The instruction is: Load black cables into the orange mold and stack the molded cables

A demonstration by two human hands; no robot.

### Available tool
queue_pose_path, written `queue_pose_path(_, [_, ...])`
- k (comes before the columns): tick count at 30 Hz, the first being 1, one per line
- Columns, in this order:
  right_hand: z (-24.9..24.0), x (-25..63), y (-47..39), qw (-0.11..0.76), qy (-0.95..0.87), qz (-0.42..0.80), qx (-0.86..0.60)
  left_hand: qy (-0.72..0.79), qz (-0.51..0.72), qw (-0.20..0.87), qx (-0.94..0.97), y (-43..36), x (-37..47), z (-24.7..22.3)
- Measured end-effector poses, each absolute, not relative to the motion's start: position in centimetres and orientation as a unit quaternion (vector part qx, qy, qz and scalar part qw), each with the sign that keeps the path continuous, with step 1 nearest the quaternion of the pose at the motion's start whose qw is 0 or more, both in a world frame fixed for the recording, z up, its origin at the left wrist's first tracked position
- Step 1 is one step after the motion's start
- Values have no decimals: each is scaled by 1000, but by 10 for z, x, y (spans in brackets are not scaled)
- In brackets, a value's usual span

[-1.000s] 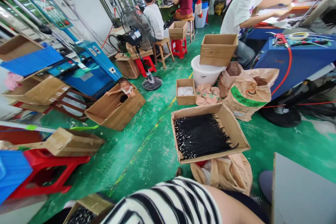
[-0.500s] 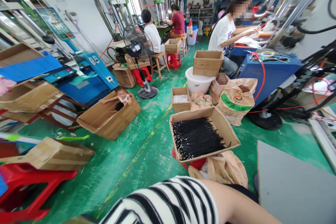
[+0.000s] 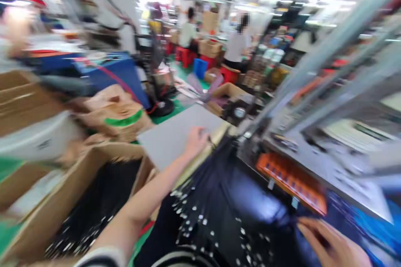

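Observation:
My left hand (image 3: 196,141) reaches over the grey board (image 3: 175,131), beside the far ends of many thin black cables (image 3: 209,175) with pale tips. Blur hides whether its fingers hold one. At the lower right, my right hand (image 3: 333,242) has its fingers bent and drawn together beside the dark work surface. What lies in its fingertips is too blurred to name. The cables spread in front of my body, their pale tips towards me. An orange slotted block (image 3: 291,181) sits on the machine just above my right hand.
A cardboard box (image 3: 117,150) of similar black cables stands at my left. Behind it are a paper sack (image 3: 123,112) and a white tub (image 3: 46,137). Slanted metal columns (image 3: 316,54) rise at the right. Two people sit on red stools (image 3: 230,74) farther back.
The view has swung right, from the aisle to the machine and its work surface. Both my hands and the loose cables have come into view; earlier only my striped sleeve and arm showed.

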State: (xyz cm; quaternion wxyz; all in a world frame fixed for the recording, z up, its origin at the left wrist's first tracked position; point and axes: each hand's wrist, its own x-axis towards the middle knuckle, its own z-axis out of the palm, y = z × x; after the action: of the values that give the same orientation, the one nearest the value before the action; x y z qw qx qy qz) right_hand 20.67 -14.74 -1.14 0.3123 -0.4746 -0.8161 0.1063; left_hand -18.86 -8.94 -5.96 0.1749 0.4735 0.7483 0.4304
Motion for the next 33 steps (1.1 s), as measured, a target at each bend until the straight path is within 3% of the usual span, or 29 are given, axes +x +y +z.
queue_pose_path(4, [-18,248,-148,283,-798,93,-524,675,420,219,565,-71,-178,-58])
queue_pose_path(11, [-27,248,-118,360,-756,129,-531,413,250,273,832,-54,-92,-23])
queue_pose_path(17, [-36,246,-89,373,-749,135,-531,441,263,215,831,-23,-46,-34])
queue_pose_path(25, [-47,248,15,407,-692,182,-567,577,107,160,794,24,4,-15])
queue_pose_path(33, [-32,233,57,511,-583,175,-606,562,68,94,819,54,38,-16])
